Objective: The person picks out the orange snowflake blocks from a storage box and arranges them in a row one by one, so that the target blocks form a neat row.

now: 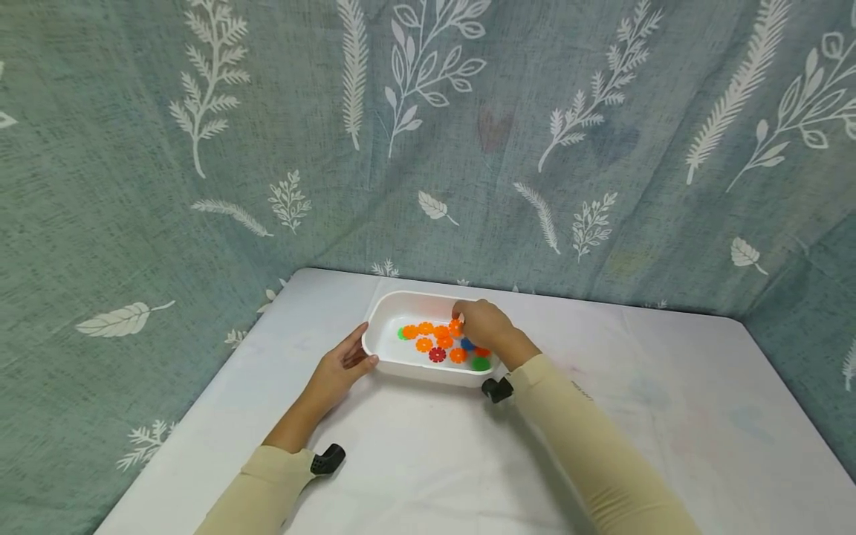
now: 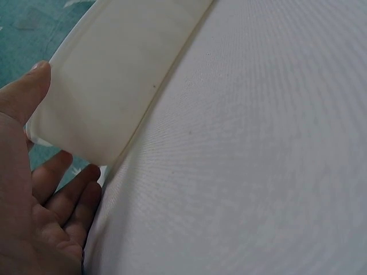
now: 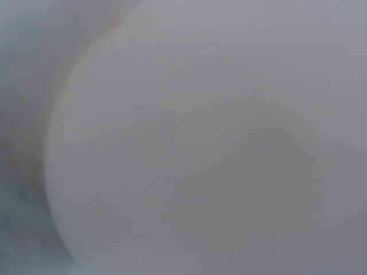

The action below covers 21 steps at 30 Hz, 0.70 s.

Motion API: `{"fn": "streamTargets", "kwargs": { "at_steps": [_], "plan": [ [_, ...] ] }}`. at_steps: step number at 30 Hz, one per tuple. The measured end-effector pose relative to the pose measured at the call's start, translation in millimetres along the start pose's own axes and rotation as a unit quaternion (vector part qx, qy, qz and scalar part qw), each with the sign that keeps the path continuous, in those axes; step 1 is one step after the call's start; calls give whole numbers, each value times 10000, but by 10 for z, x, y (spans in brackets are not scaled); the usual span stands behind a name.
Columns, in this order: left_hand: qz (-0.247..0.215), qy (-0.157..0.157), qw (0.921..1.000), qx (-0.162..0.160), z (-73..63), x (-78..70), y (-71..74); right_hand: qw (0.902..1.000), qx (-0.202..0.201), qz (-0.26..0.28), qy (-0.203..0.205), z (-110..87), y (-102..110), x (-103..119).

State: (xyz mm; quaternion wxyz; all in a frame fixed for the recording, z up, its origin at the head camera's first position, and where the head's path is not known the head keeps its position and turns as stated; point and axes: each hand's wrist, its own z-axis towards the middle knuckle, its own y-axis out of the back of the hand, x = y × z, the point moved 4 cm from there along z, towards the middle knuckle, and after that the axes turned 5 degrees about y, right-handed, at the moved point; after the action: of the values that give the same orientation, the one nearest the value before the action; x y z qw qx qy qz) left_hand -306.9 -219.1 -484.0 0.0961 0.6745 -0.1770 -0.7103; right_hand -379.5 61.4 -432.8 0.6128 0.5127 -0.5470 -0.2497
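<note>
A white plastic tray (image 1: 421, 369) with rounded corners stands on the table, holding several small flower-shaped discs, mostly orange (image 1: 424, 345), plus a red disc (image 1: 438, 354), a blue disc (image 1: 467, 344) and green discs (image 1: 481, 363). My left hand (image 1: 337, 371) grips the tray's left end, thumb at the near corner and fingers along the side; the left wrist view shows the thumb at the rim. My right hand (image 1: 487, 325) reaches down into the tray's right part, fingers bent beside an orange disc (image 1: 457, 328). Whether they pinch it is hidden. The right wrist view shows only a blurred pale surface.
A white cloth (image 1: 635, 394) covers the table. Behind it hangs a grey-green leaf-patterned curtain (image 1: 428, 186), also along the left and right sides. Black wrist devices (image 1: 328, 460) sit at both sleeve cuffs; the right one is close to the tray's near wall.
</note>
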Motion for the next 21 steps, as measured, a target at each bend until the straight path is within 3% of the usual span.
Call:
{"fn": "streamTargets", "kwargs": {
  "at_steps": [9,15,21],
  "plan": [
    [83,-85,9999,35,37,0,6,9962,-607,389,492,-134,199,-79],
    [114,-46,9999,34,51,-15,8,9914,-881,898,362,-236,325,-185],
    [97,66,9999,65,38,27,-18,9847,-1206,1214,342,-376,321,-321]
  ]
}}
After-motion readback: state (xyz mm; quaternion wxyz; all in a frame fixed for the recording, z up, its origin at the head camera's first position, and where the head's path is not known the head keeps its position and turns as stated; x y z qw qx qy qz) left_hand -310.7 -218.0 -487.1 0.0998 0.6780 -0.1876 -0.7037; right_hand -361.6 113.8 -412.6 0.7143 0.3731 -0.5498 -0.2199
